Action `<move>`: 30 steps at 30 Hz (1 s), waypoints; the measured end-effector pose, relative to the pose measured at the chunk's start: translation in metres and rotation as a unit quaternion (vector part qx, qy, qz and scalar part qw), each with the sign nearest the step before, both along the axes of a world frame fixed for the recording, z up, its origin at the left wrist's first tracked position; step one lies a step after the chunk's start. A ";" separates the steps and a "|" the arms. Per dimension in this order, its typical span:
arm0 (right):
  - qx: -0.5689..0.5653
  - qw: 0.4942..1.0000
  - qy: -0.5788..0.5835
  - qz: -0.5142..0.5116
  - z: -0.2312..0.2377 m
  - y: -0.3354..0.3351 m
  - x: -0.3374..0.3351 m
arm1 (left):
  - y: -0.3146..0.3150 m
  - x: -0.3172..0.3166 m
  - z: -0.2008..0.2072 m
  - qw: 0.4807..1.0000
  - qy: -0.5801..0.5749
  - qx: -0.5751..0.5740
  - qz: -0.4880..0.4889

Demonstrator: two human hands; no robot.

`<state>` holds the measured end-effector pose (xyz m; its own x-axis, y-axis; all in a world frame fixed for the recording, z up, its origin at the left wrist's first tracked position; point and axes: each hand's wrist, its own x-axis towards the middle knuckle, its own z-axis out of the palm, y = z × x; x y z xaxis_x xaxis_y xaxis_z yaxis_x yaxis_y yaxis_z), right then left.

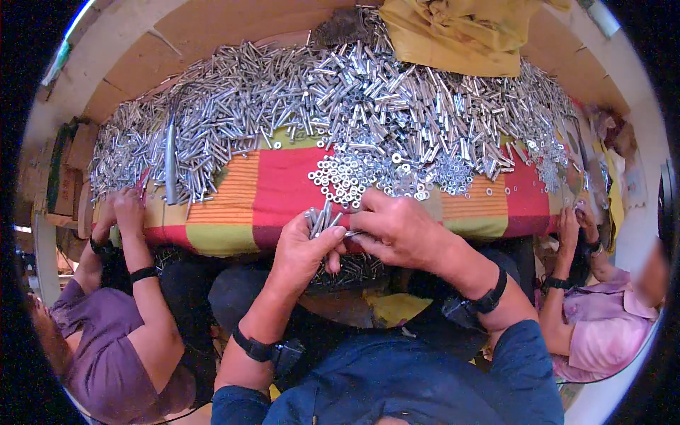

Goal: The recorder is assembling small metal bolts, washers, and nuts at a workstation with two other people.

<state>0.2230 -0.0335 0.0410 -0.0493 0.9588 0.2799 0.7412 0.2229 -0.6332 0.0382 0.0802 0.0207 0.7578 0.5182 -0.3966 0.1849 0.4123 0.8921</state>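
Observation:
My left hand [292, 249] is closed around a bunch of slim silvery metal bolts [321, 217], their ends sticking up past the fingers. Close beside it, my right hand [405, 228] has thumb and fingers pinched near the end of one bolt that points toward it from the left hand. Any small part between the right fingertips is hidden. Just beyond both hands lies a cluster of shiny flat washers [338, 178], with smaller nuts [453, 176] to its right.
A broad heap of loose metal bolts and sleeves [418, 106] covers the table's far side. Beneath is a checked cloth [283, 188]. A yellow sheet [460, 39] lies at the back. Co-workers sit at left [117, 340] and right [602, 326], their hands at the table edge.

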 end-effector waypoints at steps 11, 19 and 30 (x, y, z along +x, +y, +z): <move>-0.071 0.996 -0.057 0.020 -0.006 -0.006 0.018 | 0.009 -0.001 -0.001 0.998 0.025 0.043 0.023; -0.161 0.872 0.437 -0.153 -0.002 0.004 0.015 | 0.009 -0.004 -0.004 0.997 -0.011 0.029 0.078; -0.174 0.832 0.522 -0.072 -0.020 0.004 0.008 | 0.009 -0.007 -0.005 0.995 -0.045 0.013 0.092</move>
<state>0.2308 -0.0291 0.0211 0.1681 0.9658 -0.1974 -0.2506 -0.1518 -0.9561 0.0317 0.0888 0.0160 0.6805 0.6610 -0.3164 0.0276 0.4083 0.9124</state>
